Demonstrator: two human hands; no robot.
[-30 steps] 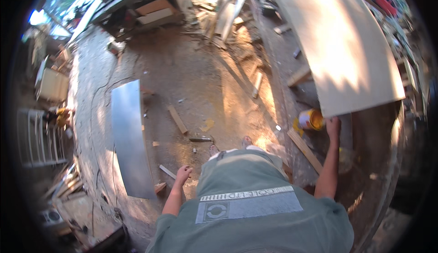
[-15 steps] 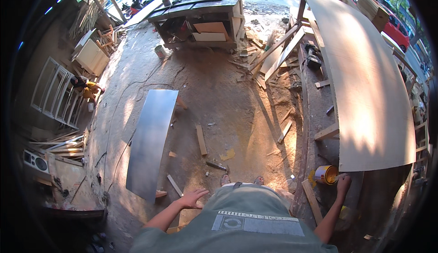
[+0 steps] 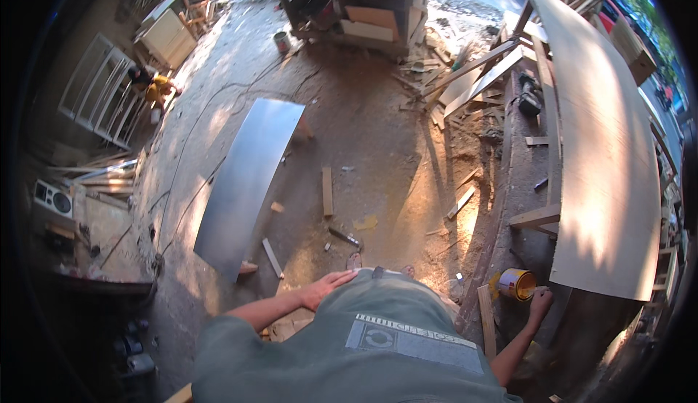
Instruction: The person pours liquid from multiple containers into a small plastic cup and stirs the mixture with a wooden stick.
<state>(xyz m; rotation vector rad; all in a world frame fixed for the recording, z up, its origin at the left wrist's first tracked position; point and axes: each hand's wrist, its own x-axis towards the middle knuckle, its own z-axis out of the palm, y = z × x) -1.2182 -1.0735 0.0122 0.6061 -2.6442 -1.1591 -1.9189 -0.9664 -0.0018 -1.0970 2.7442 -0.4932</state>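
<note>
Right hand [image 3: 539, 305] reaching down beside yellow round tin can [image 3: 517, 284], near lower corner of large pale plywood sheet [image 3: 607, 163]; grip unclear. Left hand [image 3: 327, 288] resting flat, fingers together, against grey-green shirt [image 3: 378, 345].

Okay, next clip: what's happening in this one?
A person in a grey-green shirt stands in a cluttered woodworking yard, looking down. Their right hand reaches to the near corner of a large pale plywood sheet, right beside a yellow can; whether it actually grips the edge is hard to tell. Their left hand rests open against their own waist, holding nothing. A long grey sheet lies on the dirt floor to the left, among wood offcuts.
</note>
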